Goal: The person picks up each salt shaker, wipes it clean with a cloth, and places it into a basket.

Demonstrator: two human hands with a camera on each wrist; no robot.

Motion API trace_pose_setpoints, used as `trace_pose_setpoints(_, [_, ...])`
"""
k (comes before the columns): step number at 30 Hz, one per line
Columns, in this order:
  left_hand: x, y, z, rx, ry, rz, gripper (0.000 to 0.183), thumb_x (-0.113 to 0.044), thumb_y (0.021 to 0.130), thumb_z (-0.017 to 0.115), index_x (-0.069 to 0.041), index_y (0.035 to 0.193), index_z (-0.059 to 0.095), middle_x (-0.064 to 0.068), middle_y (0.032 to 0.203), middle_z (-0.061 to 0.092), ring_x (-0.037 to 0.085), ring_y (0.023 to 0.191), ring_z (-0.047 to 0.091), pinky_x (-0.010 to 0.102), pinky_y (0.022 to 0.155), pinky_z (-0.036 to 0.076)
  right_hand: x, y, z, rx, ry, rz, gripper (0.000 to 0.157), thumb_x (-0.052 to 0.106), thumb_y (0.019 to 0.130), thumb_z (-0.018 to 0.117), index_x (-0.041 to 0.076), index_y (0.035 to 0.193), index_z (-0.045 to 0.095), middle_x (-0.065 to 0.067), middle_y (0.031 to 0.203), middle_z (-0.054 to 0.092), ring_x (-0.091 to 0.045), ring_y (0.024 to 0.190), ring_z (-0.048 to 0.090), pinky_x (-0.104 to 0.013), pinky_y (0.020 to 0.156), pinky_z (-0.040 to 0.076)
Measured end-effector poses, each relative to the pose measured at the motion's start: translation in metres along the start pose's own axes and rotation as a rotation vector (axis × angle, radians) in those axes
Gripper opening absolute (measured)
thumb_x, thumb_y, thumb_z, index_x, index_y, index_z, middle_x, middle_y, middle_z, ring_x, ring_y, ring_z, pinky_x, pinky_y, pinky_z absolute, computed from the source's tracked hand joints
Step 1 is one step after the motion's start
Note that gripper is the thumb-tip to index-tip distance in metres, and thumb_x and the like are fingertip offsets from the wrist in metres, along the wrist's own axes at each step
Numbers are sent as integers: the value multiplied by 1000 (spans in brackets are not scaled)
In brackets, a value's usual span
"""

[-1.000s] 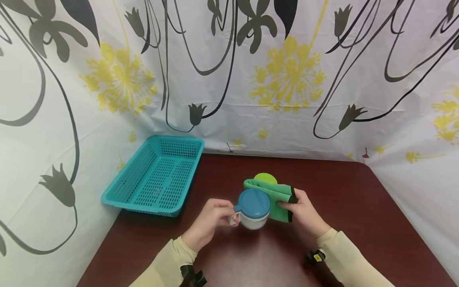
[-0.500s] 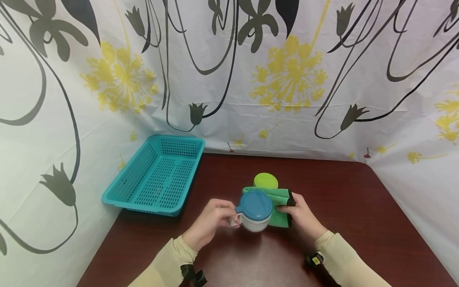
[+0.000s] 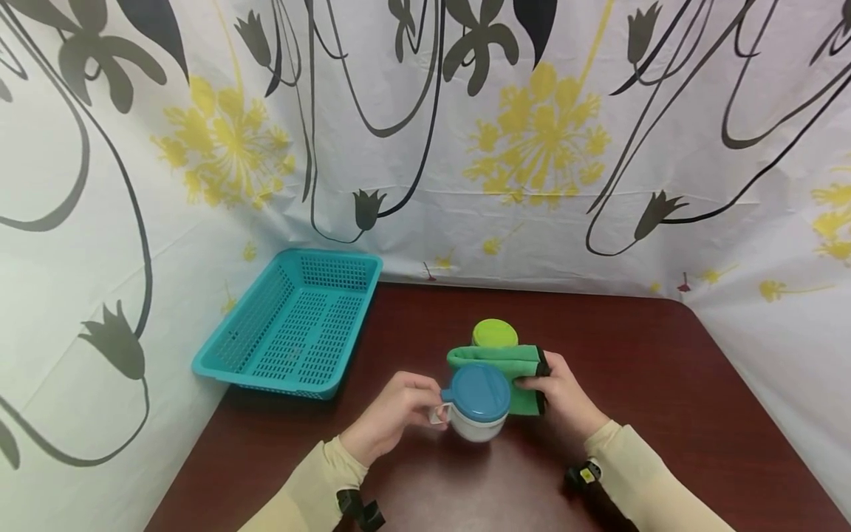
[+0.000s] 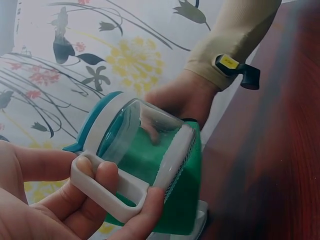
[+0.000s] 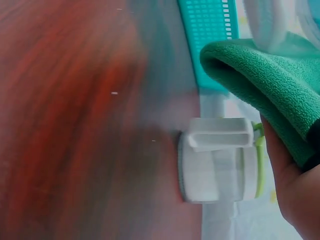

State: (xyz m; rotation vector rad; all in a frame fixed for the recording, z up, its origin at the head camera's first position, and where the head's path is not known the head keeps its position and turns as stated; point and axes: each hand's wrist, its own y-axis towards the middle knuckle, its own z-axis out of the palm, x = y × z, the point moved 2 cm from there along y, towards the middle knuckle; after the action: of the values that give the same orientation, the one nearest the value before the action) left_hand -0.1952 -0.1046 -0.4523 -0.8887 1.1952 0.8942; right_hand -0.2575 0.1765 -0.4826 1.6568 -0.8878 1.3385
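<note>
A clear seasoning jar with a blue lid [image 3: 480, 390] and a white base is in the middle of the head view. My left hand [image 3: 397, 414] pinches its white handle [image 4: 102, 192], fingers curled through and under the loop in the left wrist view. A folded green cloth [image 3: 527, 399] with black edging is gripped by my right hand [image 3: 566, 395]. The cloth lies against the jar's far right side; its green shows through the clear wall [image 4: 150, 135]. The jar is tilted in the head view, its lid facing up towards me.
Behind the cloth stands a second jar [image 5: 215, 172] with a lime green lid [image 3: 495, 332] and a white handle. A turquoise perforated basket [image 3: 266, 383] sits at the back left of the dark red table [image 3: 638, 384]. Patterned curtain [image 3: 425, 148] hangs behind and alongside.
The blue-lidded jar has shifted slightly right and nearer to me. The cloth has moved a little against it, and more of the lime green lid shows. Both hands keep their grip.
</note>
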Motion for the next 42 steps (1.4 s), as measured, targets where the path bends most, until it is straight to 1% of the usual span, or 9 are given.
trace_pose_setpoints(4, [1,0,1,5,-7,-7,22,-7,85,64,14,79,61,14,72,63,24,69,61,46,77,59,11,0,-3,25,2,-49,40,-2,88,65,1,128,63,-13,119,68,-24,106,67,-41,85,57])
trace_pose_setpoints(7, [2,0,3,8,-8,-9,22,-6,84,64,14,78,61,14,71,63,24,69,62,46,77,59,19,1,-6,38,91,-61,43,-3,88,65,2,130,62,-11,122,68,-23,109,66,-42,87,57])
trace_pose_setpoints(12, [2,-1,5,14,-14,-23,21,-6,84,64,14,78,61,13,71,63,24,69,62,46,77,59,31,2,-9,68,288,-84,47,-13,88,59,0,133,61,-8,123,68,-22,113,65,-44,91,55])
trace_pose_setpoints(15, [3,-1,5,18,-17,-31,20,-6,84,64,14,79,62,13,71,63,24,69,62,46,77,59,35,2,-10,84,336,-99,47,-16,88,57,0,132,61,-8,122,69,-21,113,65,-43,93,54])
trace_pose_setpoints(18, [3,-1,5,22,-17,-31,21,-6,84,64,14,80,62,13,71,62,24,69,62,46,77,59,36,3,-12,102,341,-104,46,-16,88,56,-1,131,61,-9,122,69,-22,114,65,-43,94,54])
trace_pose_setpoints(24, [3,0,4,44,-8,-29,20,-7,85,64,12,79,64,12,71,63,23,69,61,45,78,59,34,3,-13,150,287,-122,45,-12,89,57,-5,133,58,-11,125,67,-24,116,64,-43,96,53])
trace_pose_setpoints(32, [5,-2,4,46,2,-40,17,-9,85,65,6,78,68,12,71,64,24,69,62,45,77,59,18,3,-7,144,187,-106,45,-10,86,61,-3,131,60,-12,122,68,-22,112,65,-41,89,56])
trace_pose_setpoints(36, [4,-2,3,40,1,-37,18,-9,85,66,8,79,68,13,72,65,25,70,63,46,77,59,8,4,-3,145,102,-111,45,-6,85,64,-3,130,62,-15,123,67,-24,111,65,-42,88,56])
trace_pose_setpoints(42, [1,-3,1,47,-20,-29,20,-9,85,66,11,80,65,13,72,65,24,70,62,47,80,59,-9,3,-1,142,1,-35,44,-5,82,65,2,125,67,-13,115,70,-25,101,69,-41,82,58])
